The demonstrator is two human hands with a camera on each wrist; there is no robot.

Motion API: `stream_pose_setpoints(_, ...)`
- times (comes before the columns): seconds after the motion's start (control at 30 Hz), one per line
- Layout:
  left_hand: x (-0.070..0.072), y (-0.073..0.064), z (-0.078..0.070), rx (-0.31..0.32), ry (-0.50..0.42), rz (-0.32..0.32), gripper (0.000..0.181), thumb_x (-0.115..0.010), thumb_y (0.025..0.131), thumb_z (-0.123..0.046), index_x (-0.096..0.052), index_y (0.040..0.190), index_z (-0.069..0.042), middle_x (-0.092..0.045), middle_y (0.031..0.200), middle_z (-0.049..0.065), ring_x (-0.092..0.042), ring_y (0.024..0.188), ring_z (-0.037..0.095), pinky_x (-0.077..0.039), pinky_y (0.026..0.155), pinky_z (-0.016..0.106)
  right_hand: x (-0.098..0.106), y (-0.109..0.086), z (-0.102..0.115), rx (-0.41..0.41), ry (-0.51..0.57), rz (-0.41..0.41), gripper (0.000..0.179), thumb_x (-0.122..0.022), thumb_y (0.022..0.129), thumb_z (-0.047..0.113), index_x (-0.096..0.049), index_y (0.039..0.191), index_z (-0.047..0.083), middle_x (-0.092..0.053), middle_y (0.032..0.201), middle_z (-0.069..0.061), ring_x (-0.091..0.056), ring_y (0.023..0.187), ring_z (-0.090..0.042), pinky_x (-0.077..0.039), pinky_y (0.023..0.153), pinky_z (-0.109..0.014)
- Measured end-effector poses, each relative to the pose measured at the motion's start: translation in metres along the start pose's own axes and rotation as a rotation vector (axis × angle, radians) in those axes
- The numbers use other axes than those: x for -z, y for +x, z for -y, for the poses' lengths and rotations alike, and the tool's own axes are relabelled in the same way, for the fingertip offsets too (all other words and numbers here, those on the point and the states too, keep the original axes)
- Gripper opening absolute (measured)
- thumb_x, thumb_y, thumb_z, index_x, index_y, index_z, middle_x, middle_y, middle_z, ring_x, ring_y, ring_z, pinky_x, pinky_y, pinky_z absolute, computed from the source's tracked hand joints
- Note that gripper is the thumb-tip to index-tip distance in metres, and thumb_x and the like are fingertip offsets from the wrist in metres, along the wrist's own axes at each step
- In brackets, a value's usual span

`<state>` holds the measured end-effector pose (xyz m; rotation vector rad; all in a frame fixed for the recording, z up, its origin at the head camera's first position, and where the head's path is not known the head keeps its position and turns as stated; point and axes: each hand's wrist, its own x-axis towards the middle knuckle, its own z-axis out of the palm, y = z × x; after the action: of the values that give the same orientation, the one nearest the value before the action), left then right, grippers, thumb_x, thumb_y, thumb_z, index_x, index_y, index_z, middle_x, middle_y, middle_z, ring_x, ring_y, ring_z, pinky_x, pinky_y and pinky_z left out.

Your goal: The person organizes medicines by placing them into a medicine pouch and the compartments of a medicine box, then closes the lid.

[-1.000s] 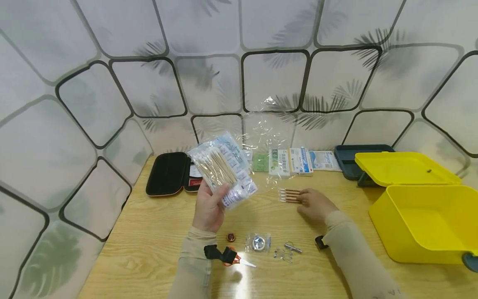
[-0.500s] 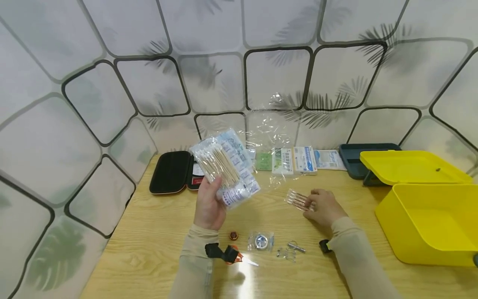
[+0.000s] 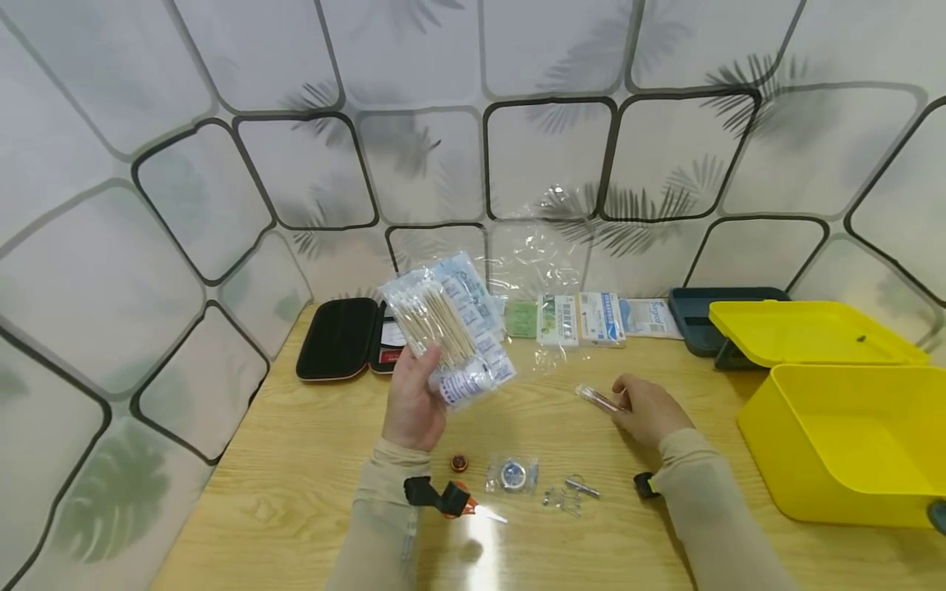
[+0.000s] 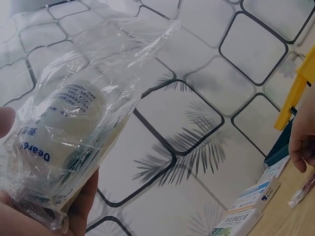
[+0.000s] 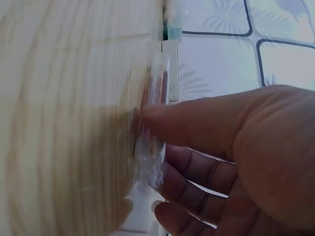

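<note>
Right fingers: clamped in a pinch on small clear packet (image 3: 597,400) of brown-stemmed swabs; thumb on one face, fingertips on the other.
Right hand (image 3: 652,410): low over wooden table (image 3: 259,501), left of yellow box (image 3: 769,443).
Packet: poking out from fingertips toward left hand, slightly tilted; contact with table, cannot tell.
Left fingers: curled round lower end of clear bag (image 3: 484,328), thumb across front.
Left hand (image 3: 415,406): raised in front of black case (image 3: 336,339).
Bag contents: bundle of pale swabs (image 3: 436,324), printed sachets, wrapped white roll (image 4: 66,128).
Near edge: orange-handled scissors (image 3: 488,514), bagged tape roll (image 3: 512,474), safety pins (image 3: 569,501), metal cylinder (image 3: 582,487).
By wall: green packet (image 3: 521,320), green-white box (image 3: 557,320), blue-white box (image 3: 601,318), dark blue tray (image 3: 698,316).
</note>
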<state>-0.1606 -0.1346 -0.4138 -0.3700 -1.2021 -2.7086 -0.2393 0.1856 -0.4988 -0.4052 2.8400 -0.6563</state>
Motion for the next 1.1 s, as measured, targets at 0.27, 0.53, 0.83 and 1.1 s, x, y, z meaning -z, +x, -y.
stream_pose_setpoints(0.27, -0.002, 0.0, 0.003, 0.019, 0.018, 0.0, 0.043, -0.045, 0.102, -0.016, -0.034, 0.141, -0.003, -0.054, 0.133, 0.012, -0.061, 0.111, 0.023, -0.052, 0.089, 0.035, -0.001, 0.001, -0.005, -0.001, -0.023, 0.0, 0.011, -0.069, 0.085, 0.01, -0.069, 0.096, 0.008, -0.062, 0.087, -0.006, -0.055, 0.079, -0.023, -0.049, 0.075, -0.045)
stream_pose_setpoints(0.53, -0.006, -0.001, 0.008, 0.029, 0.065, -0.025, 0.044, -0.049, 0.1, -0.015, -0.037, 0.14, -0.003, -0.057, 0.131, 0.01, -0.062, 0.11, 0.022, -0.053, 0.088, 0.033, 0.024, -0.013, -0.006, -0.044, 0.102, -0.192, 0.023, -0.049, 0.1, 0.014, -0.059, 0.118, 0.004, -0.064, 0.107, -0.018, -0.058, 0.089, -0.032, -0.05, 0.078, -0.05)
stream_pose_setpoints(0.83, -0.009, -0.002, 0.017, 0.067, 0.154, -0.028, 0.045, -0.052, 0.099, -0.018, -0.038, 0.14, -0.004, -0.059, 0.128, 0.012, -0.063, 0.105, 0.021, -0.054, 0.084, 0.032, 0.075, -0.059, 0.029, -0.083, 0.548, -0.776, 0.045, -0.029, 0.106, 0.029, -0.041, 0.146, 0.01, -0.054, 0.131, -0.015, -0.05, 0.102, -0.021, -0.042, 0.093, -0.028)
stream_pose_setpoints(1.1, -0.015, -0.003, 0.028, 0.14, 0.246, -0.027, 0.044, -0.053, 0.099, -0.019, -0.04, 0.14, -0.008, -0.059, 0.125, 0.013, -0.063, 0.104, 0.022, -0.053, 0.086, 0.037, 0.085, -0.086, 0.063, 0.121, 0.336, -0.849, 0.034, -0.051, 0.1, 0.016, -0.058, 0.133, 0.01, -0.063, 0.102, -0.009, -0.045, 0.075, -0.011, -0.034, 0.061, -0.016)
